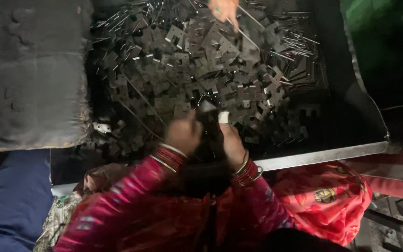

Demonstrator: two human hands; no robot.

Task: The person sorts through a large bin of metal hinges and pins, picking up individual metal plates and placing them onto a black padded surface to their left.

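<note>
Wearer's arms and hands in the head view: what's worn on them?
Both arms wear magenta-pink patterned fabric sleeves. The left hand has a stack of red and gold bangles at the wrist; the right hand has similar red bangles plus a white wrap on one fingertip. No gloves.

Co-worker's hand cut off at top.
</note>
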